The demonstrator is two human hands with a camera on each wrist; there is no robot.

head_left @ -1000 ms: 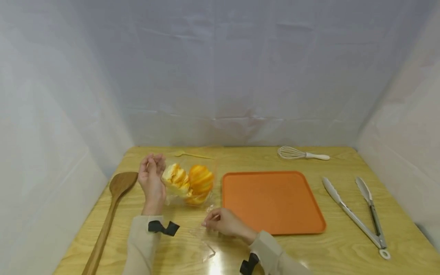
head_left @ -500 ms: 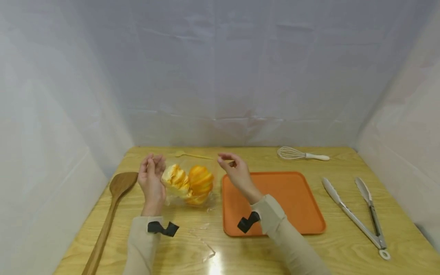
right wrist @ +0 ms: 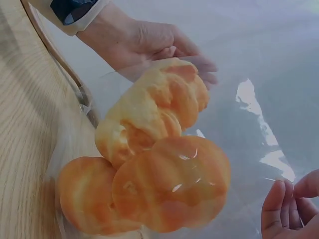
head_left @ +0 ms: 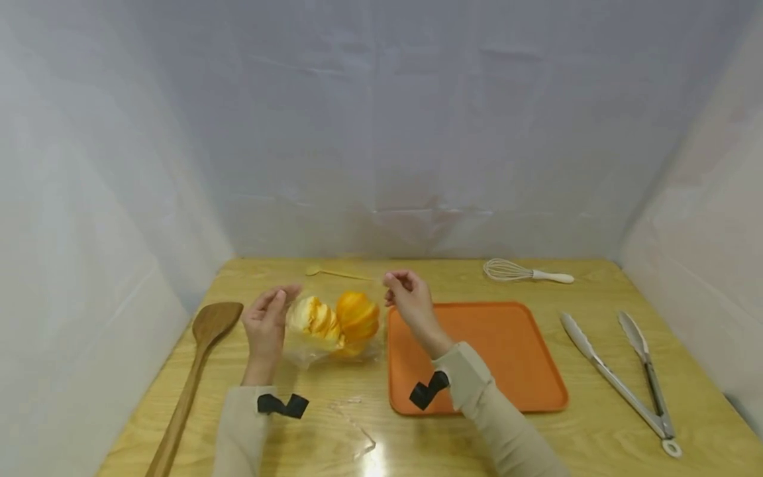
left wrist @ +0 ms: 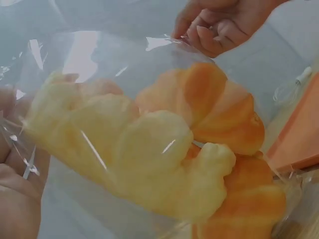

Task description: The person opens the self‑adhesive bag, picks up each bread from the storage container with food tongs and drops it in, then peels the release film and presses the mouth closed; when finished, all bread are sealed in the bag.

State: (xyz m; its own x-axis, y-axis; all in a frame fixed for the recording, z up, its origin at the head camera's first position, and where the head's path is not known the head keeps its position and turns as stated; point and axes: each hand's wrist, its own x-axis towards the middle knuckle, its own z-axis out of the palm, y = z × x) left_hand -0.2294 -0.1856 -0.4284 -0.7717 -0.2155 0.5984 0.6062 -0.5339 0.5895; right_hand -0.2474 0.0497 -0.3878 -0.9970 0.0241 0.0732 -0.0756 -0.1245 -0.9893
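A clear plastic bag (head_left: 306, 356) hangs upright between my hands above the table. Inside it are a pale yellow, ridged bread-like piece (head_left: 318, 319) and orange, lobed bun-like pieces (head_left: 357, 315); in the right wrist view two orange lumps (right wrist: 172, 184) lie under the yellow one. My right hand (head_left: 411, 301) pinches the bag's upper right edge between thumb and curled fingers. On the other side, my left hand (head_left: 265, 328) holds the bag's left edge, thumb near the extended fingers. Seen from the left wrist, that hand (left wrist: 20, 184) is partly behind shiny film.
An orange tray (head_left: 477, 358) lies beneath the right forearm. Metal tongs (head_left: 620, 384) rest at right, a whisk (head_left: 524, 271) behind. At left lies a wooden spatula (head_left: 199, 358); a small yellow spoon (head_left: 334, 273) sits behind the bag. A clear strip (head_left: 357, 427) lies in front.
My right hand has gone from the table front up to the bag's upper right edge and now pinches it. The left hand's fingers have tipped rightward, and the bag has shifted slightly right.
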